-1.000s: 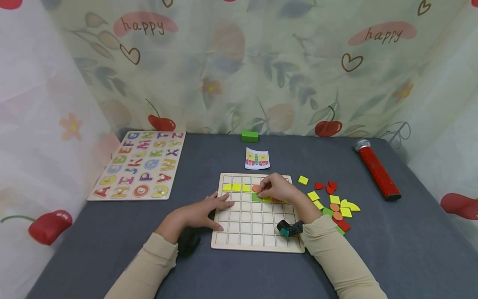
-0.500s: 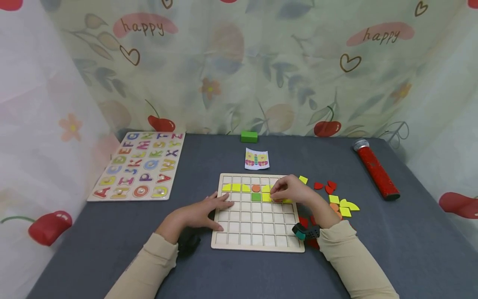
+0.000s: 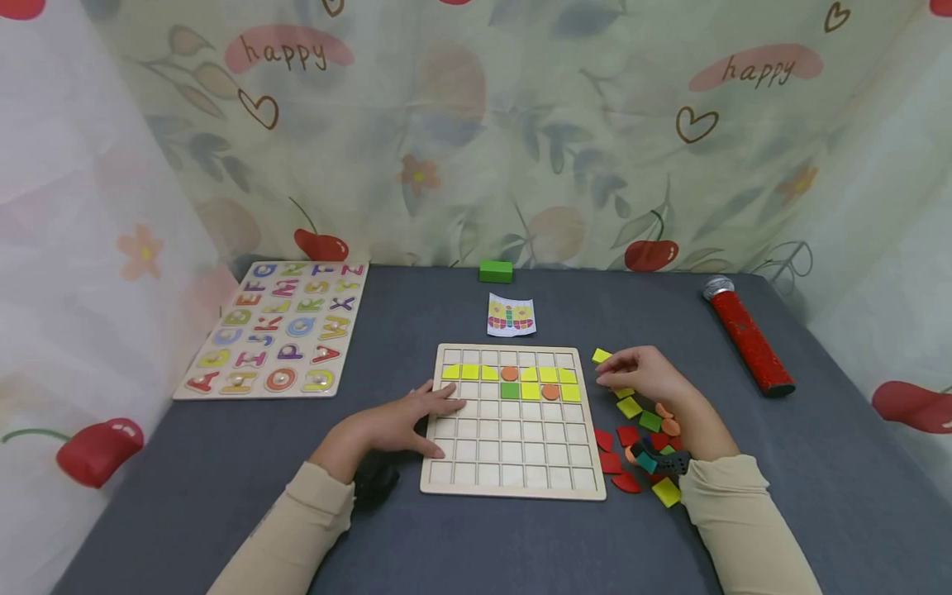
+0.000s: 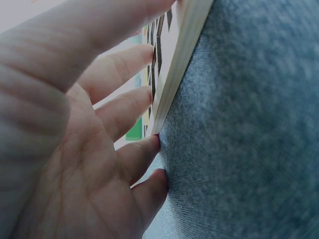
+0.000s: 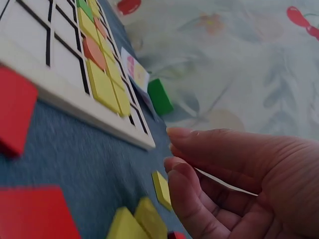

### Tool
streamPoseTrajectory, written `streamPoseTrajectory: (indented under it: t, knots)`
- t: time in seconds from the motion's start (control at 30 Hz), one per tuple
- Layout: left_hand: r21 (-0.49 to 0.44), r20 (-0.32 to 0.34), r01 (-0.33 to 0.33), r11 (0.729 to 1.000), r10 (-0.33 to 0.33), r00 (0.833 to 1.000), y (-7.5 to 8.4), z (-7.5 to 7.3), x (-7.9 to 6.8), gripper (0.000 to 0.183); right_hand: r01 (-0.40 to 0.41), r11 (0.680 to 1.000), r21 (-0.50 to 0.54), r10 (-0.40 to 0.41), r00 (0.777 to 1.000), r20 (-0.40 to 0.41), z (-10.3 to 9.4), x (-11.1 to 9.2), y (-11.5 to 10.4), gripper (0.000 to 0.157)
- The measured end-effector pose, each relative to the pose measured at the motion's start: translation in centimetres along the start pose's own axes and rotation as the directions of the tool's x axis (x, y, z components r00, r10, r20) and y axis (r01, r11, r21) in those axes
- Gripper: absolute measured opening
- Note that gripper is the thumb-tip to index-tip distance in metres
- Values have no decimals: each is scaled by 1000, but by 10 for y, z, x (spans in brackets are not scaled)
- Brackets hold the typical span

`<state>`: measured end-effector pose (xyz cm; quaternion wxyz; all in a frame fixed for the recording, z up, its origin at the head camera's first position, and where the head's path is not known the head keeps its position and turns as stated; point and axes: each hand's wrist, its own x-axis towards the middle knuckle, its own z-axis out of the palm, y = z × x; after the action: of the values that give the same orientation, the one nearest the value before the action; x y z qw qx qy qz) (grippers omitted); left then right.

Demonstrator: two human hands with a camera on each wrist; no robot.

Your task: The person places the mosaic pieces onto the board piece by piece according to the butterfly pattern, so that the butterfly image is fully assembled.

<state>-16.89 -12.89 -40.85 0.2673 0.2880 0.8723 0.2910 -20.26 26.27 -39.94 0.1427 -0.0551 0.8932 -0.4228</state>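
Right hand [image 3: 644, 373]: thumb and fingertips stood slightly parted, nothing visibly held, near a yellow tile [image 3: 601, 355] right of the board [image 3: 513, 494]. Tile looked light, stiff; opposite edges suited pinching. Left hand [image 3: 405, 420], fingers spread, touched board's left edge.

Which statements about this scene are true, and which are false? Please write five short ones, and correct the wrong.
1. The left grip touches the grid board. True.
2. The right grip holds the microphone. False: the microphone lies apart, farther right.
3. In the head view, the grid board's green tile lies directly below an orange disc. True.
4. The picture card lies on the grid board. False: it lies between the board and the green block.
5. The letter board lies left of the grid board. True.
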Motion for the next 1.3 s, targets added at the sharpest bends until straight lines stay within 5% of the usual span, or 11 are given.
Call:
streamPoseTrajectory:
  t: [0.33, 0.57, 0.83, 1.3]
  knots:
    - [4, -1, -1, 1000, 1, 1000, 0, 0, 1, 74, -1, 999, 34, 0, 1000, 25, -19, -12, 27, 41]
    - [1, -4, -2, 1000, 2, 1000, 0, 1, 0, 74, 82, 995, 54, -86, 993, 77, -22, -12, 34, 36]
    - [3, -2, 5, 1000, -5, 1000, 1, 0, 0, 74, -3, 999, -36, 5, 999, 52, -16, -10, 29, 36]
    - [-2, 0, -4, 1000, 4, 1000, -1, 0, 0, 74, 0, 1000, -16, 0, 1000, 27, -16, -6, 29, 25]
